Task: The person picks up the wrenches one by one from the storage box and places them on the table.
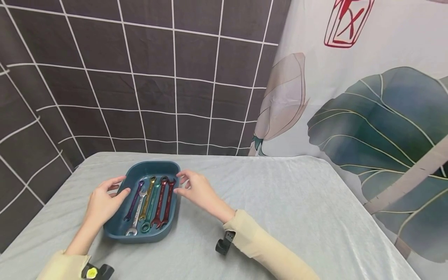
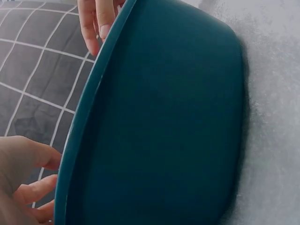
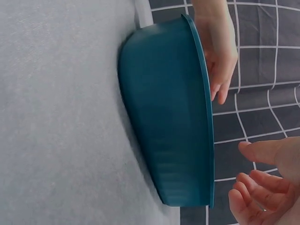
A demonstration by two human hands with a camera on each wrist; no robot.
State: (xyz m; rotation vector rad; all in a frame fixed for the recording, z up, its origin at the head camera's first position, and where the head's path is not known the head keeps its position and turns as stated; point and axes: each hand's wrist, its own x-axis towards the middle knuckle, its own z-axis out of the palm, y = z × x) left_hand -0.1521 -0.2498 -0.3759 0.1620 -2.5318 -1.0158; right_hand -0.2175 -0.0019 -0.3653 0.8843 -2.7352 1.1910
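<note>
A blue-green plastic bin (image 1: 140,238) stands on the cloth and holds several combination wrenches side by side. From left to right lie a purple wrench (image 1: 134,202), a silver wrench (image 1: 137,213), a gold wrench (image 1: 147,199), a green wrench (image 1: 151,208), a red wrench (image 1: 160,202) and a dark red wrench (image 1: 169,203). My left hand (image 1: 105,198) hovers at the left rim, fingers spread and loosely bent, thumb over the inside. At the right rim is my right hand (image 1: 196,188), its fingers relaxed, with nothing between them. In the wrist views the bin's outer wall (image 2: 164,112) hides the wrenches.
A pale grey cloth (image 1: 280,210) covers the table. Behind it hangs a dark curtain (image 1: 196,93) with a white grid, and a leaf-patterned white curtain (image 1: 378,116) hangs at the right. Each sleeve carries a small black wrist camera (image 1: 224,244).
</note>
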